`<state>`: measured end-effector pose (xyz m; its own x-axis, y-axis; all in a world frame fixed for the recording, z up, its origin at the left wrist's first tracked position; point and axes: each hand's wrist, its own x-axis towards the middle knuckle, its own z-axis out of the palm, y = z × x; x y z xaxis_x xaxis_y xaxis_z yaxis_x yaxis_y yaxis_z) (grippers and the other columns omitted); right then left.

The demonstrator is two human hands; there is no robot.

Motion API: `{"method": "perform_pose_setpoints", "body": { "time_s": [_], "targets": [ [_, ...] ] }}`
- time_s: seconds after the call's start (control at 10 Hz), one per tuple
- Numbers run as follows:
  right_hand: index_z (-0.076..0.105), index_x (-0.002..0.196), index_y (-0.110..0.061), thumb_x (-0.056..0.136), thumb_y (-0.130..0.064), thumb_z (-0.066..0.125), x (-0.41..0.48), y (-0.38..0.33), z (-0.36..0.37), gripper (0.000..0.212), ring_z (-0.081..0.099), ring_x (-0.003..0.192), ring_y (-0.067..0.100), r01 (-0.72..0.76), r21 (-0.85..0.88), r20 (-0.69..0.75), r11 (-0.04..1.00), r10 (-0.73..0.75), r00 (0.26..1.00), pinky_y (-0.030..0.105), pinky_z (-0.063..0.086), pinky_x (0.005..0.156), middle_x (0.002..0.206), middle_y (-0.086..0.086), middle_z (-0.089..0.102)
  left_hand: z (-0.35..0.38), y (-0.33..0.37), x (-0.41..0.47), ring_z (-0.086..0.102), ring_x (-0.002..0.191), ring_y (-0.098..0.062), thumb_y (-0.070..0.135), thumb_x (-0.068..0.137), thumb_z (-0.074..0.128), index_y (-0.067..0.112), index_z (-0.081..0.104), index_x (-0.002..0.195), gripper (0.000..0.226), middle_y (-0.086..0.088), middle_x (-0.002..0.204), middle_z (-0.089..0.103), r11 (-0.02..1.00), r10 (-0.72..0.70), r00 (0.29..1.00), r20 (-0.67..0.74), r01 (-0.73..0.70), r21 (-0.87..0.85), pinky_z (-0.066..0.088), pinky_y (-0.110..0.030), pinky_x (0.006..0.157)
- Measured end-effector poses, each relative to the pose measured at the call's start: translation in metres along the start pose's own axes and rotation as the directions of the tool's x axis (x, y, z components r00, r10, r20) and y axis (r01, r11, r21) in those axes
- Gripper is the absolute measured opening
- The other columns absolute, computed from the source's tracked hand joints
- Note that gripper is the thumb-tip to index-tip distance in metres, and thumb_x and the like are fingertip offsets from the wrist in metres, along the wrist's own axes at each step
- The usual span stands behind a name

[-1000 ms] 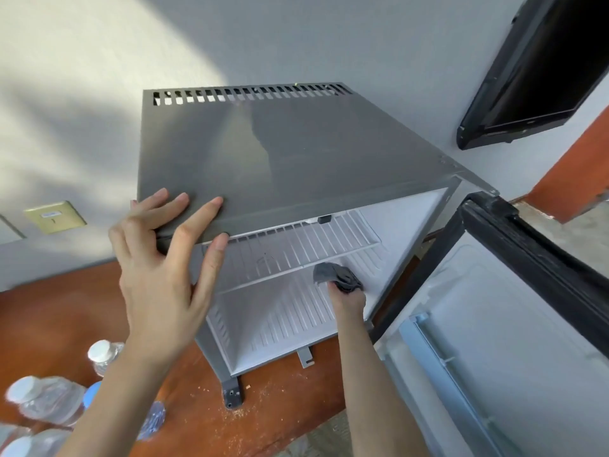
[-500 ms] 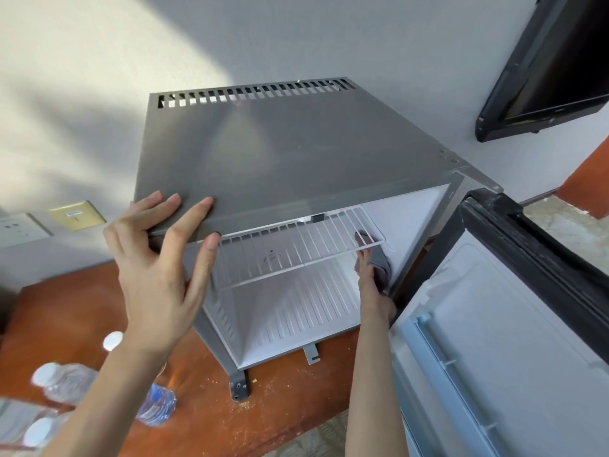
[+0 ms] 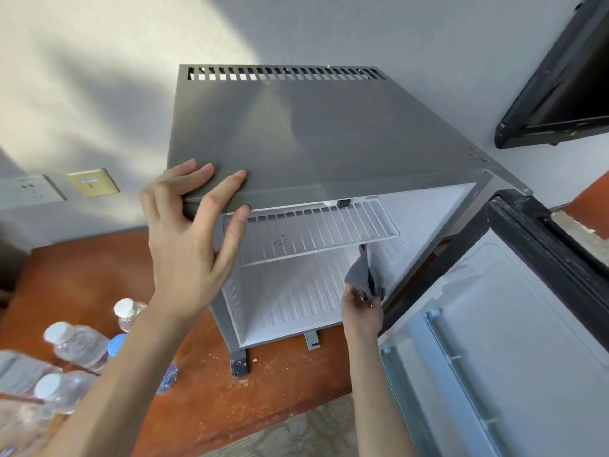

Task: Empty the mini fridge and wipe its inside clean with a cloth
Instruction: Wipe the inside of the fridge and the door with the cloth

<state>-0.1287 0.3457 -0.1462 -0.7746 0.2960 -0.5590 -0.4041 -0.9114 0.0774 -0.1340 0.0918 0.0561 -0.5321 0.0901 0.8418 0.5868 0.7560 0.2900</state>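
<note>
A grey mini fridge [image 3: 313,136] stands on a reddish wooden surface with its door [image 3: 514,318] swung open to the right. Its white inside holds a wire shelf [image 3: 316,230] and no items that I can see. My left hand [image 3: 194,239] rests on the front left corner of the fridge top, fingers spread, thumb under the edge. My right hand [image 3: 361,313] is at the lower right of the opening, below the shelf, gripping a grey cloth [image 3: 362,275] that hangs against the right inner wall.
Several clear water bottles [image 3: 75,344] lie on the wooden surface [image 3: 82,282] at the lower left. A wall socket [image 3: 29,189] and a brass plate [image 3: 92,183] sit on the wall to the left. A black television [image 3: 560,94] hangs at the upper right.
My right hand with the cloth moved from the middle of the fridge to the right inner wall, then slid down below the shelf. My left hand stayed on the fridge top.
</note>
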Motion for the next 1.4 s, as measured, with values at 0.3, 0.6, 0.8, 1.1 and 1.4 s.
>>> {"method": "perform_pose_setpoints", "body": {
  "time_s": [0.3,0.6,0.8,1.1,1.4],
  "targets": [
    [0.046,0.147,-0.013,0.105,-0.007,0.040,0.005,0.025,0.049,0.042,0.044,0.140,0.020,0.693,-0.656,0.751,-0.298,-0.341,0.565,0.036,0.032,0.120,0.150,0.007,0.049,0.005,0.000,-0.001,0.050,0.133,-0.043,0.024,0.108,0.063,0.010,0.071,0.132,0.030,-0.028,0.127,0.058,0.997,-0.043,0.999,-0.032,0.040,-0.072,0.029,-0.030,0.119],
    [0.032,0.155,-0.014,0.101,-0.043,0.047,0.066,-0.030,0.046,0.064,-0.005,0.155,0.035,-0.030,0.976,0.080,-0.215,0.227,0.971,0.048,-0.014,0.121,0.168,0.013,0.004,0.007,-0.008,-0.004,0.043,0.133,-0.031,0.025,0.108,0.062,0.011,0.072,0.132,0.029,-0.025,0.126,0.063,0.995,0.008,0.998,-0.057,-0.014,-0.103,0.047,-0.060,0.106],
    [-0.010,0.158,-0.035,0.105,-0.050,0.035,0.067,-0.034,0.038,0.070,-0.018,0.152,0.040,-0.126,0.957,0.170,-0.260,0.156,0.973,0.053,-0.016,0.120,0.165,0.018,-0.017,0.010,-0.012,-0.004,0.043,0.131,-0.030,0.025,0.108,0.060,0.012,0.073,0.131,0.030,-0.023,0.125,0.067,0.994,0.038,0.995,-0.097,-0.047,-0.097,0.048,-0.062,0.105],
    [-0.023,0.150,-0.004,0.088,-0.083,0.019,0.013,-0.045,0.032,0.109,-0.029,0.147,0.040,-0.393,0.867,0.438,-0.307,0.091,0.895,0.052,-0.017,0.119,0.158,0.026,-0.031,0.012,-0.014,-0.003,0.043,0.132,-0.028,0.025,0.107,0.058,0.014,0.074,0.129,0.029,-0.019,0.124,0.069,0.988,0.024,0.992,-0.127,-0.043,-0.149,0.047,-0.063,0.105],
    [-0.001,0.159,-0.017,0.094,-0.076,0.015,0.025,-0.018,0.076,0.090,0.011,0.153,0.033,-0.289,0.878,0.389,-0.381,0.217,0.895,0.047,0.001,0.123,0.165,0.012,0.016,0.014,-0.013,-0.004,0.062,0.128,-0.036,0.024,0.104,0.062,0.015,0.077,0.124,0.027,-0.016,0.121,0.072,0.989,0.031,0.983,-0.184,-0.057,-0.135,0.045,-0.059,0.110]
  ]
}}
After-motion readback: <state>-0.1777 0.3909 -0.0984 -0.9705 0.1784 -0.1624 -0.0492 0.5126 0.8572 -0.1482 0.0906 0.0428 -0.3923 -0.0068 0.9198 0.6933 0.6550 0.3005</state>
